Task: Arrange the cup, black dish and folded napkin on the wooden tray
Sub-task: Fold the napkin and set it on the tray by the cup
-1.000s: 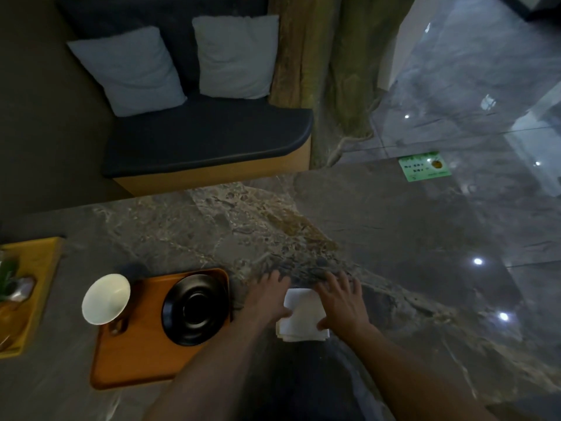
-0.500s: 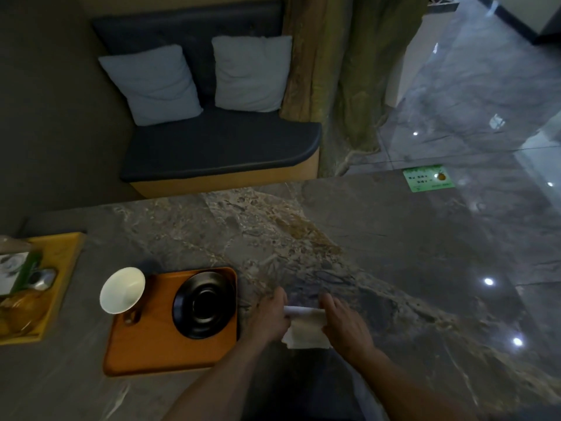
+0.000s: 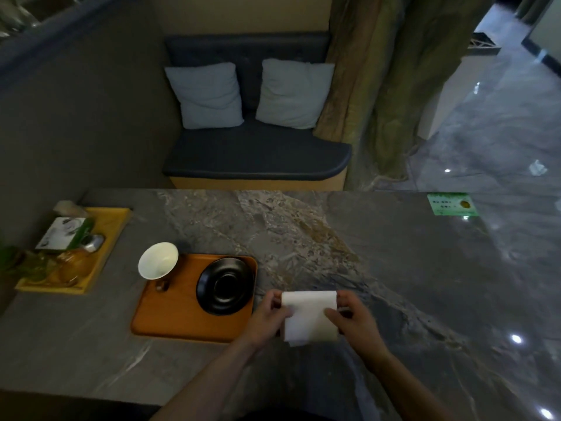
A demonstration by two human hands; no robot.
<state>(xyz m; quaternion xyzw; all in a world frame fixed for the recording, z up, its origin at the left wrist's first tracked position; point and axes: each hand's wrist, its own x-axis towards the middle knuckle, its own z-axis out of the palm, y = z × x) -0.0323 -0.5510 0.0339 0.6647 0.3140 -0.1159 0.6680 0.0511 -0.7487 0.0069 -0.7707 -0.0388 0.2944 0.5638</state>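
Observation:
A wooden tray (image 3: 170,317) lies on the grey stone table. The round black dish (image 3: 225,286) rests on the tray's right half. A white flared cup (image 3: 158,260) stands on a small dark foot at the tray's far left corner. Just right of the tray, a white folded napkin (image 3: 308,317) is lifted off the table. My left hand (image 3: 268,319) pinches its left edge and my right hand (image 3: 355,322) pinches its right edge, holding it stretched between them.
A yellow tray (image 3: 113,226) with a box, a small metal object and glassware sits at the table's left end. A green card (image 3: 452,204) lies at the far right. Beyond the table stand a dark bench with two pillows (image 3: 249,95) and a curtain.
The napkin, pressed flat on the table a second ago, is now lifted and held up between both hands. The camera has tilted up and back, showing more of the room.

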